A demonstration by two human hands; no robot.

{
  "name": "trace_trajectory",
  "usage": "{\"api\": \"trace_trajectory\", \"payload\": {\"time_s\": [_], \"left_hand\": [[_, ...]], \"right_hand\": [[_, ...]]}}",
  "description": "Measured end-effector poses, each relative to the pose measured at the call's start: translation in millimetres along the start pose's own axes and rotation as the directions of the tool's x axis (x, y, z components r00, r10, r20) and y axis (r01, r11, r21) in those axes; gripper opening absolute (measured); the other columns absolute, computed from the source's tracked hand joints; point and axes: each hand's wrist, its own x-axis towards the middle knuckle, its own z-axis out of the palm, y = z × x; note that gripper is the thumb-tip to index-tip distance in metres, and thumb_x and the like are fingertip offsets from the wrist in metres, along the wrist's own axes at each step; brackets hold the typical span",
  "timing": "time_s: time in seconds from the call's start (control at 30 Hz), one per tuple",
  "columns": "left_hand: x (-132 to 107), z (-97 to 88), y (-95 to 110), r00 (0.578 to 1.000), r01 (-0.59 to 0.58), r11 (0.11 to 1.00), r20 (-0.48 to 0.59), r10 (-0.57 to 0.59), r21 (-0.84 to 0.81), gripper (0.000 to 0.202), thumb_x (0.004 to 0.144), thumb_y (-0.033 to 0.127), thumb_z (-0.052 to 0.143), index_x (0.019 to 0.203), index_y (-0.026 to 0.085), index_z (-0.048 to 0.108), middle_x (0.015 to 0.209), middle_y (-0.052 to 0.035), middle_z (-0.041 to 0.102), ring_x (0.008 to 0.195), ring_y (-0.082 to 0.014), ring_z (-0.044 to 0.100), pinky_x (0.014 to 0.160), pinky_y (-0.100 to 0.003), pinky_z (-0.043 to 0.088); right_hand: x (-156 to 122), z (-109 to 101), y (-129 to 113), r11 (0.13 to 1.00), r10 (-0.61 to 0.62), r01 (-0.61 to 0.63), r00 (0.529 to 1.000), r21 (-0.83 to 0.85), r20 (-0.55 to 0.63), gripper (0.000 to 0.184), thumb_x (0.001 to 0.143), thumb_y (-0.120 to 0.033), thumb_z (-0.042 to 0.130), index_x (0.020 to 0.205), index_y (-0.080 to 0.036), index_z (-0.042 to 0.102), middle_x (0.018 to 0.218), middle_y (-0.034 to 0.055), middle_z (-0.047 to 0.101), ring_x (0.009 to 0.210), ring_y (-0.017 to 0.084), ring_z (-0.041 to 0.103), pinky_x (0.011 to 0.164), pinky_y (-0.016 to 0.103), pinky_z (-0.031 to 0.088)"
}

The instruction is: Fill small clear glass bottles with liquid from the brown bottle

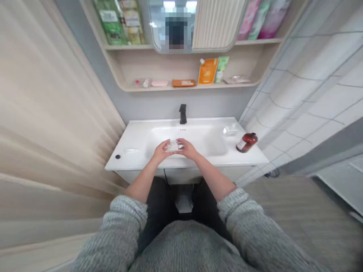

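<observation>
Over the front of the white sink basin (pixel 210 145), a small clear, box-like container (pixel 173 145) is held level between both hands. My left hand (pixel 161 152) closes on its left side, and my right hand (pixel 187 149) grips its right side. Glare and blur hide whether anything is inside it. Behind the hands stands a black faucet (pixel 183 114). Another clear, boxy object (pixel 230 130) rests on the counter to the right of the basin.
A brown bottle (pixel 247 142) with a dark cap stands at the counter's right end. To the left lie a small black round piece (pixel 117 156) and a flat, clear item (pixel 132 150). Above, a wall shelf (pixel 159 89) carries an orange pouch (pixel 208 71), a green tube (pixel 221 69) and several small items.
</observation>
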Motion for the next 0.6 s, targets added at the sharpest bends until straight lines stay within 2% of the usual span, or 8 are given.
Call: {"api": "trace_trajectory", "payload": {"time_s": [0.07,0.17,0.23,0.3,0.4,0.5,0.57,0.6], "left_hand": [[-1.1,-1.3,3.0,0.996,-0.024,1.000,0.088,0.024,0.001,0.106,0.061,0.035,0.103,0.158,0.020,0.065,0.158,-0.0209,0.069,0.145,-0.0380,0.068,0.123,-0.055,0.056],[-1.8,-4.4,8.0,0.988,-0.030,0.999,0.151,0.024,0.039,0.091,0.068,0.023,0.094,0.155,0.025,0.069,0.160,-0.0182,0.069,0.145,-0.0359,0.069,0.117,-0.053,0.060],[-1.4,-6.6,11.7,0.993,-0.013,0.995,0.122,0.000,0.102,0.071,0.073,0.017,0.084,0.142,0.025,0.076,0.153,-0.0159,0.074,0.135,-0.0328,0.075,0.110,-0.050,0.063],[-0.9,-7.5,15.6,0.999,0.013,0.981,0.047,-0.022,0.193,0.046,0.077,0.014,0.076,0.122,0.022,0.082,0.135,-0.0129,0.082,0.122,-0.0295,0.079,0.107,-0.048,0.064],[-2.4,-3.6,22.9,0.999,0.037,0.953,-0.049,-0.023,0.302,0.021,0.086,0.017,0.071,0.104,0.021,0.082,0.111,-0.0086,0.085,0.109,-0.0262,0.080,0.107,-0.046,0.063],[-9.2,0.6,33.3,0.992,0.034,0.918,-0.123,0.016,0.394,0.021,0.098,0.027,0.066,0.111,0.021,0.081,0.113,-0.0096,0.085,0.106,-0.0251,0.080,0.105,-0.043,0.064],[-16.6,-6.9,42.3,0.993,-0.001,0.867,-0.105,0.062,0.499,0.027,0.101,0.031,0.064,0.121,0.021,0.080,0.119,-0.0108,0.085,0.110,-0.0257,0.080,0.106,-0.043,0.063],[-20.5,-16.4,47.3,0.994,-0.031,0.824,-0.073,0.087,0.565,0.030,0.101,0.031,0.064,0.125,0.021,0.080,0.122,-0.0109,0.084,0.113,-0.0264,0.079,0.109,-0.043,0.063]], "right_hand": [[-6.4,-11.3,1.0,1.000,0.009,-0.009,1.000,-0.002,-0.007,0.085,0.060,-0.051,0.107,0.136,-0.029,0.075,0.141,0.0134,0.075,0.119,0.033,0.074,0.091,0.045,0.069],[-16.2,-33.6,4.8,0.998,0.054,-0.055,0.997,-0.013,-0.063,0.081,0.062,-0.050,0.105,0.134,-0.029,0.073,0.135,0.0123,0.076,0.116,0.032,0.074,0.094,0.048,0.069],[-22.5,-50.0,9.2,0.994,0.097,-0.102,0.987,-0.029,-0.126,0.075,0.062,-0.049,0.103,0.127,-0.028,0.071,0.128,0.0103,0.076,0.112,0.031,0.075,0.098,0.051,0.068],[-28.3,-62.5,14.6,0.989,0.131,-0.141,0.978,-0.052,-0.165,0.070,0.061,-0.048,0.101,0.119,-0.029,0.068,0.125,0.0083,0.075,0.108,0.029,0.075,0.101,0.052,0.067],[-34.1,-68.4,23.0,0.986,0.142,-0.156,0.973,-0.063,-0.181,0.067,0.061,-0.046,0.097,0.116,-0.029,0.061,0.127,0.0078,0.073,0.108,0.029,0.076,0.099,0.051,0.067],[-34.9,-64.6,30.3,0.988,0.130,-0.143,0.975,-0.062,-0.183,0.067,0.062,-0.042,0.093,0.118,-0.029,0.057,0.129,0.0084,0.073,0.111,0.030,0.075,0.095,0.050,0.067],[-33.3,-62.6,34.9,0.989,0.121,-0.135,0.976,-0.064,-0.182,0.068,0.062,-0.041,0.092,0.118,-0.030,0.055,0.128,0.0083,0.073,0.116,0.031,0.075,0.095,0.050,0.067],[-32.0,-62.4,37.1,0.990,0.119,-0.131,0.976,-0.058,-0.182,0.068,0.062,-0.041,0.092,0.118,-0.030,0.055,0.128,0.0082,0.073,0.117,0.032,0.074,0.096,0.051,0.067]]}}
